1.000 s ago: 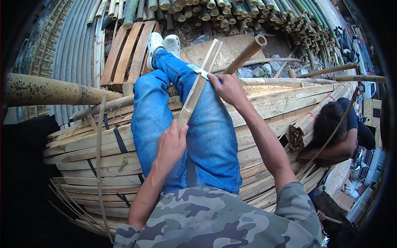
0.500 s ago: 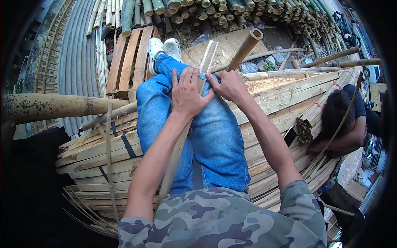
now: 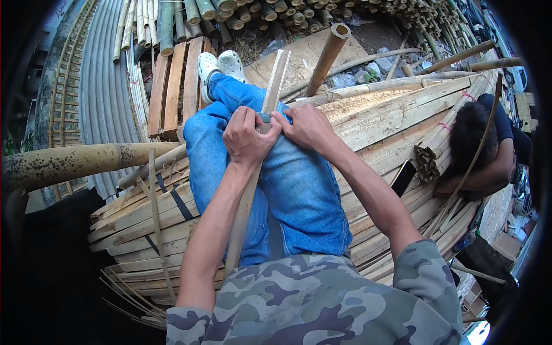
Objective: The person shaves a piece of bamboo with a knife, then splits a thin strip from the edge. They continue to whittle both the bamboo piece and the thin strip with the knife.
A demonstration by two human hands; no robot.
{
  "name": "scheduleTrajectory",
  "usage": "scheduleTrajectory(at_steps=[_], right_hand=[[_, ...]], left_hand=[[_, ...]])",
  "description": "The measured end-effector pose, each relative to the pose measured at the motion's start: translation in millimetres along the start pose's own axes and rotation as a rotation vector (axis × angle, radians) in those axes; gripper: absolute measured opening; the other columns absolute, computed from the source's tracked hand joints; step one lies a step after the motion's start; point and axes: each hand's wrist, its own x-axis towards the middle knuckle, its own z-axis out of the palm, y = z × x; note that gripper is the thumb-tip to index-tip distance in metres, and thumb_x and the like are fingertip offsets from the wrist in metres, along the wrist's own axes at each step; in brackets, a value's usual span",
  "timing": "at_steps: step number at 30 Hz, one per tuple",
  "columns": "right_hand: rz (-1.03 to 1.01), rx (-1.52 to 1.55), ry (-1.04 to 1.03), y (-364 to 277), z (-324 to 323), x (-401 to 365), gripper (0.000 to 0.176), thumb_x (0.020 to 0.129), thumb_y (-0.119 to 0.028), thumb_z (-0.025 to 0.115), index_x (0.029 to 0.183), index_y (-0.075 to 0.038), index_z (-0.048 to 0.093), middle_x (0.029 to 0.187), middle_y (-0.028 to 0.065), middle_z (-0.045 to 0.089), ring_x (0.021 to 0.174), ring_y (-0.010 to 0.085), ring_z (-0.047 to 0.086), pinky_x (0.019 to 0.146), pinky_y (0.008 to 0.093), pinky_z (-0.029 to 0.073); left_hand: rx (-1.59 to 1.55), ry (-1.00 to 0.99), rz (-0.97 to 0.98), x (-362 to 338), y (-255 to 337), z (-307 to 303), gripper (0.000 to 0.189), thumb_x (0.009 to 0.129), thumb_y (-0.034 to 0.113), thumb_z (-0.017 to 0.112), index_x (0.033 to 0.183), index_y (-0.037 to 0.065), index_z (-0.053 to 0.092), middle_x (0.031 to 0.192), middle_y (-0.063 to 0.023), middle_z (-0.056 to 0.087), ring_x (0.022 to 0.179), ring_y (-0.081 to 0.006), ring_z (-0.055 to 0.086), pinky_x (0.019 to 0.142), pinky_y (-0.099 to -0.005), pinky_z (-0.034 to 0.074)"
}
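The left hand (image 3: 248,138) has its grip closed around the bamboo strip (image 3: 275,80), which lies along the blue jeans (image 3: 299,190) of the raised leg, far end toward the white clogs (image 3: 221,62). The right hand (image 3: 307,129) is closed also, it seems on a thin blade (image 3: 265,117), mostly hidden between the hands. I judge the blade is being set on the strip; a cut along it asks a steady hold. The strip is pale, flat, fibrous; the stacked slats (image 3: 391,123) below are rough
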Motion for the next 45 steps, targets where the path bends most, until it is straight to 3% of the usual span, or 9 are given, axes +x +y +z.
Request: scheduleTrajectory(at_steps=[2, 5, 8, 11, 13, 16, 20, 31, 45], right_hand=[[0.011, 0.059, 0.091, 3, 7, 0, 0.056, 0.094, -0.051, 0.05, 0.085, -0.001, 0.073, 0.077, 0.0288, 0.066, 0.081, 0.0446, 0.065, 0.077, 0.0514, 0.051], [0.114, 0.139, 0.039, 4, -6, 2, 0.056, 0.095, -0.051, 0.05, 0.084, -0.001, 0.073, 0.074, 0.0269, 0.066, 0.078, 0.044, 0.066, 0.075, 0.0511, 0.052], [0.173, 0.14, 0.115, -5, -26, 0, 0.058, 0.095, -0.053, 0.05, 0.083, -0.001, 0.073, 0.072, 0.0253, 0.066, 0.076, 0.0436, 0.066, 0.074, 0.0511, 0.052], [0.137, 0.091, 0.13, 1, -31, 11, 0.06, 0.095, -0.054, 0.049, 0.083, 0.0, 0.073, 0.073, 0.0252, 0.067, 0.077, 0.0435, 0.067, 0.074, 0.0517, 0.052], [0.11, 0.054, 0.132, 4, -31, 19, 0.06, 0.095, -0.055, 0.05, 0.082, 0.0, 0.072, 0.073, 0.025, 0.067, 0.077, 0.0434, 0.067, 0.074, 0.0515, 0.052], [0.092, 0.049, 0.127, 6, -30, 29, 0.06, 0.094, -0.055, 0.052, 0.085, 0.0, 0.073, 0.073, 0.0247, 0.067, 0.077, 0.043, 0.067, 0.074, 0.0508, 0.052], [0.102, 0.105, 0.172, 20, -32, 35, 0.057, 0.094, -0.054, 0.053, 0.09, -0.002, 0.074, 0.067, 0.0235, 0.065, 0.072, 0.0435, 0.066, 0.069, 0.0483, 0.051], [-0.026, 0.072, 0.237, 11, -1, 3, 0.056, 0.097, -0.048, 0.051, 0.078, 0.0, 0.07, 0.065, 0.0258, 0.062, 0.068, 0.0437, 0.065, 0.065, 0.0505, 0.05], [0.076, -0.005, 0.264, 16, -14, 18, 0.057, 0.095, -0.051, 0.053, 0.072, -0.001, 0.068, 0.063, 0.0261, 0.061, 0.065, 0.0425, 0.065, 0.063, 0.0503, 0.051]], left_hand=[[0.116, 0.257, 0.351, 3, -9, 8, 0.038, 0.07, 0.026, 0.076, 0.094, 0.006, 0.056, 0.099, -0.011, 0.058, 0.097, -0.0278, 0.058, 0.096, -0.0438, 0.043], [0.095, 0.468, 0.527, 7, -1, 2, 0.039, 0.072, 0.026, 0.075, 0.099, 0.004, 0.058, 0.109, -0.0132, 0.056, 0.109, -0.0289, 0.055, 0.095, -0.0443, 0.042], [0.038, 0.484, 0.427, -12, 3, -25, 0.042, 0.075, 0.026, 0.074, 0.106, 0.002, 0.058, 0.114, -0.0141, 0.055, 0.111, -0.0316, 0.053, 0.097, -0.0426, 0.043], [-0.133, -0.039, -0.01, -75, -13, -48, 0.047, 0.09, 0.025, 0.067, 0.124, -0.003, 0.053, 0.1, -0.0155, 0.063, 0.088, -0.0225, 0.064, 0.074, -0.0369, 0.052], [-0.313, -0.176, -0.062, -110, -29, -36, 0.041, 0.096, 0.024, 0.061, 0.125, -0.005, 0.053, 0.08, -0.0139, 0.065, 0.07, -0.0191, 0.066, 0.062, -0.0358, 0.051], [-0.369, -0.105, -0.09, -112, -26, -16, 0.035, 0.099, 0.021, 0.056, 0.122, -0.005, 0.055, 0.071, -0.0147, 0.065, 0.065, -0.0245, 0.067, 0.061, -0.0391, 0.051], [-0.379, 0.0, 0.011, -75, -9, -2, 0.03, 0.098, 0.021, 0.055, 0.119, -0.001, 0.056, 0.088, -0.0279, 0.067, 0.085, -0.0466, 0.065, 0.073, -0.0517, 0.049], [-0.328, 0.056, -0.025, -66, -3, 11, 0.029, 0.097, 0.024, 0.058, 0.111, -0.001, 0.059, 0.086, -0.0258, 0.068, 0.083, -0.044, 0.067, 0.069, -0.0489, 0.05], [-0.442, -0.062, -0.106, -63, -4, 7, 0.034, 0.096, 0.027, 0.057, 0.114, -0.002, 0.058, 0.089, -0.0259, 0.068, 0.085, -0.0439, 0.066, 0.074, -0.0497, 0.05]])
